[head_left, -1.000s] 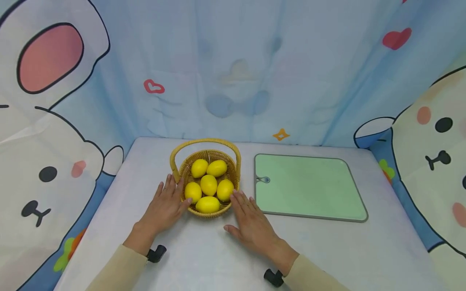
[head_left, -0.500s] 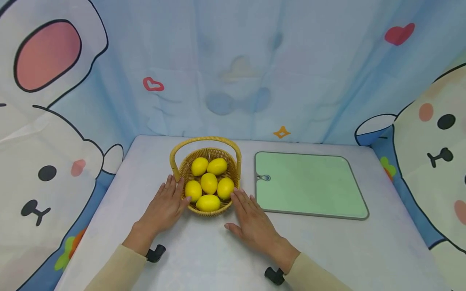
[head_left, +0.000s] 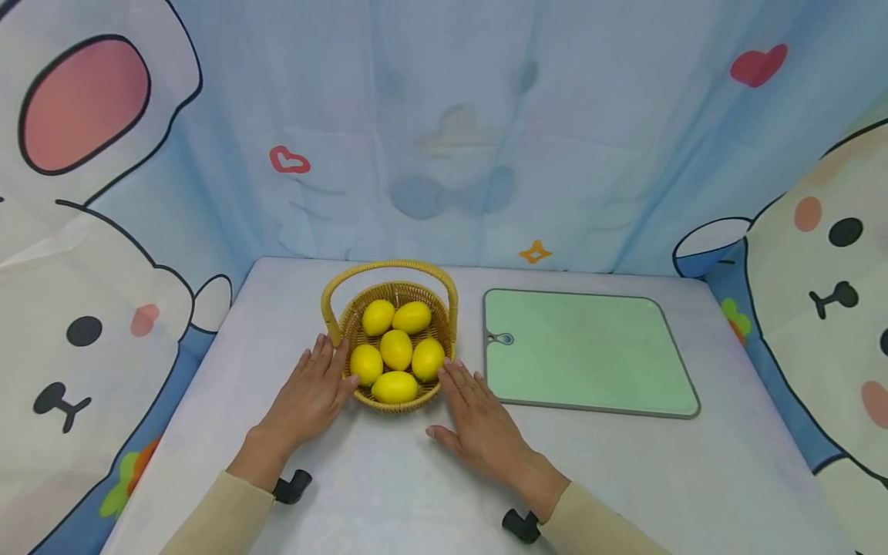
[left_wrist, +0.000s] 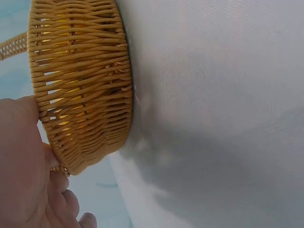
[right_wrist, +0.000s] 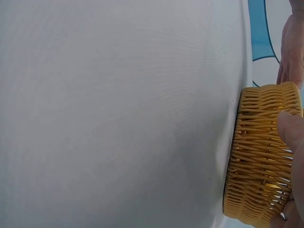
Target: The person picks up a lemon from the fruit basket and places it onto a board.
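Note:
A round wicker basket (head_left: 398,293) with a tall arched handle stands on the table, holding several yellow lemons (head_left: 396,350). At its left side my left hand (head_left: 305,397) touches the rim, fingers extended and thumb over the near edge. My right hand (head_left: 486,432) lies along the right side, fingertips at the rim and thumb spread apart. In the left wrist view the basket's woven wall (left_wrist: 85,85) meets the thumb and fingers. The right wrist view shows the same wall (right_wrist: 259,156) with the right thumb in front of it.
A pale green cutting board (head_left: 590,354) with a grey border lies flat to the right of the basket. A white cloth covers the table (head_left: 388,493). Behind it hangs a blue curtain (head_left: 458,92) printed with cartoon animals.
The whole head view shifts slightly. Both hands and the basket keep the same positions relative to each other.

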`<action>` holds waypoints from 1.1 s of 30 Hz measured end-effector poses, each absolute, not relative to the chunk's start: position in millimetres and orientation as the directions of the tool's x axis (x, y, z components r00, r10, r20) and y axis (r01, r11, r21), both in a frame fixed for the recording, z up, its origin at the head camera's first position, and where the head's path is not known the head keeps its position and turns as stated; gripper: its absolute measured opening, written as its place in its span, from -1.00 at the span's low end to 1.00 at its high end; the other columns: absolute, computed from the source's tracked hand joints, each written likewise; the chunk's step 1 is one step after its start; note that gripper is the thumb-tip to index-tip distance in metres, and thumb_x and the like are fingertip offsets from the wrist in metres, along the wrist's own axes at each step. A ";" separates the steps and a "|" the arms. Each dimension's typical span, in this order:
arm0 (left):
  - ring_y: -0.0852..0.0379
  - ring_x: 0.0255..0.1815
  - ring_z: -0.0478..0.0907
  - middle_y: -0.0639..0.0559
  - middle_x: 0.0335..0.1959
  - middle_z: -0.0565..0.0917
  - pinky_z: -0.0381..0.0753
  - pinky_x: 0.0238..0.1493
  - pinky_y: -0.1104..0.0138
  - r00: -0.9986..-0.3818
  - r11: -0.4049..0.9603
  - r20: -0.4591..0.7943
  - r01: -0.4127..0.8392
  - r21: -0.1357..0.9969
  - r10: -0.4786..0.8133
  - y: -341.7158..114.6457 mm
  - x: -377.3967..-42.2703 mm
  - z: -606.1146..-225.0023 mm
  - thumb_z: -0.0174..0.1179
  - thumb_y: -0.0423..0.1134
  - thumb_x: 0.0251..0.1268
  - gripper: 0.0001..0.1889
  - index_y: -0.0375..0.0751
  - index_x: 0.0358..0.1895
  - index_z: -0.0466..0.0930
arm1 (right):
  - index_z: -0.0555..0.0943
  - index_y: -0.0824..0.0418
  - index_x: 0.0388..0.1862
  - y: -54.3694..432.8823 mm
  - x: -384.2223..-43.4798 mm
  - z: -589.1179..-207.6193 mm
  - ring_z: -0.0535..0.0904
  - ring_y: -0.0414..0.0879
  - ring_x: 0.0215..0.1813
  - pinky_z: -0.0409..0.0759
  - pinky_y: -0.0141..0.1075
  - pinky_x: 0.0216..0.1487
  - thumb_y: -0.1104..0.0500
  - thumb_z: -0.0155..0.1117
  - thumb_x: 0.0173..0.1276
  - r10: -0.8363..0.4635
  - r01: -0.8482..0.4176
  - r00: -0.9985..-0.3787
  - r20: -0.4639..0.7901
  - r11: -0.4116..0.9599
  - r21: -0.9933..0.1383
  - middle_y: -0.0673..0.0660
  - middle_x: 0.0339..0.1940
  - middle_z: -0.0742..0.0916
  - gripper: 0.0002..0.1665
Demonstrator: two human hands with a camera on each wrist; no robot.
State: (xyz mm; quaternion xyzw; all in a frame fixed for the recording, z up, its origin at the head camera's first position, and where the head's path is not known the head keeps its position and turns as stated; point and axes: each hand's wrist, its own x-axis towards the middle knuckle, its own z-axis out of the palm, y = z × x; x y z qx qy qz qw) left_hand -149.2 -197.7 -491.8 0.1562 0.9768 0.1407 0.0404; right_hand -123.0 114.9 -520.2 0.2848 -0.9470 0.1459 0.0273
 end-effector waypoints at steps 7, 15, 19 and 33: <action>-0.25 0.77 -0.15 -0.35 0.73 -0.02 -0.08 0.74 -0.14 -0.950 0.916 -0.022 0.294 0.272 0.311 -197.8 -139.4 -490.9 -0.11 0.11 0.74 -0.23 -0.34 0.71 -0.02 | 0.08 0.34 0.73 113.8 -122.8 -520.3 0.05 0.14 0.77 0.08 0.09 0.73 -0.28 0.26 0.54 -0.528 -0.543 -0.839 0.134 0.794 -0.272 0.27 0.76 0.15 0.10; -0.22 0.77 -0.14 -0.32 0.74 -0.04 -0.06 0.74 -0.11 -0.951 0.917 -0.015 0.293 0.269 0.309 -198.1 -135.0 -493.7 -0.10 0.12 0.73 -0.20 -0.39 0.70 -0.06 | 0.11 0.34 0.72 113.6 -123.3 -521.2 0.05 0.14 0.77 0.08 0.10 0.73 -0.24 0.30 0.53 -0.524 -0.546 -0.837 0.156 0.783 -0.298 0.26 0.76 0.17 0.09; -0.23 0.77 -0.13 -0.33 0.73 -0.03 -0.04 0.74 -0.11 -0.948 0.913 -0.028 0.297 0.278 0.317 -199.4 -135.5 -493.4 -0.09 0.12 0.73 -0.19 -0.41 0.69 -0.07 | 0.11 0.34 0.72 113.4 -123.4 -521.6 0.06 0.14 0.76 0.10 0.09 0.73 -0.25 0.30 0.52 -0.526 -0.545 -0.838 0.149 0.786 -0.291 0.26 0.76 0.17 0.09; -0.27 0.77 -0.14 -0.39 0.72 -0.03 -0.07 0.73 -0.14 -0.943 0.914 -0.033 0.312 0.260 0.331 -197.9 -137.7 -492.4 -0.13 0.12 0.74 -0.19 -0.44 0.69 -0.06 | 0.13 0.33 0.72 114.7 -123.4 -520.1 0.10 0.13 0.76 0.12 0.06 0.73 -0.26 0.26 0.54 -0.529 -0.546 -0.838 0.136 0.799 -0.251 0.26 0.75 0.21 0.07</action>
